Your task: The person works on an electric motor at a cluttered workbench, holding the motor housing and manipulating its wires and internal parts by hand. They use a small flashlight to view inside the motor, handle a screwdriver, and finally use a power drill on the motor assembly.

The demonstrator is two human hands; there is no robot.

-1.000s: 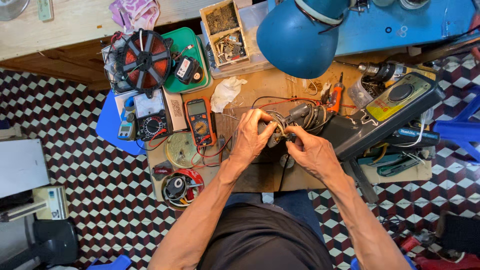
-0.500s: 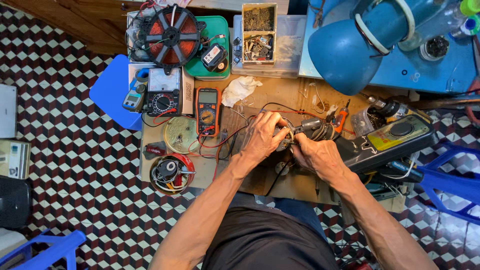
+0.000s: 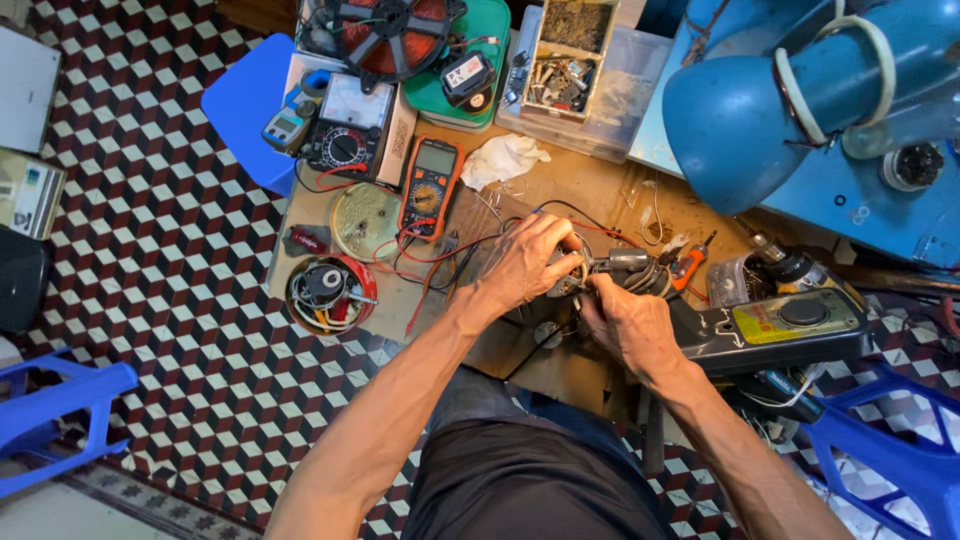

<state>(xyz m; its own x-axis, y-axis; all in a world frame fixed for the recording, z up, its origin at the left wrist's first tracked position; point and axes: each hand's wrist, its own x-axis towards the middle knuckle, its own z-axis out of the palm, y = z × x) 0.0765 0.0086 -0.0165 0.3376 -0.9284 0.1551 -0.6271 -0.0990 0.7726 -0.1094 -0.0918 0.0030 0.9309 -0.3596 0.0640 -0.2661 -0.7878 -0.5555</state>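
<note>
My left hand (image 3: 527, 262) and my right hand (image 3: 622, 322) meet over a small grey electrical part with coiled wires (image 3: 630, 270) at the middle of a low wooden board (image 3: 600, 200). Both hands grip it, the fingers curled around the wires and the metal end. Red and black leads run from it leftward toward an orange multimeter (image 3: 428, 187). A dark appliance housing with a yellow label (image 3: 790, 325) lies just right of my right hand.
A blue desk lamp (image 3: 760, 100) hangs over the upper right. An analogue meter (image 3: 350, 125), a copper coil (image 3: 395, 30), a parts box (image 3: 565, 60), a white rag (image 3: 505, 157), a round tin (image 3: 330, 293) and blue plastic stools (image 3: 60, 410) surround the board on a chequered floor.
The view has shifted, so the board sits lower and larger in frame. Both hands stay closed on the wired part, with only small finger movement.
</note>
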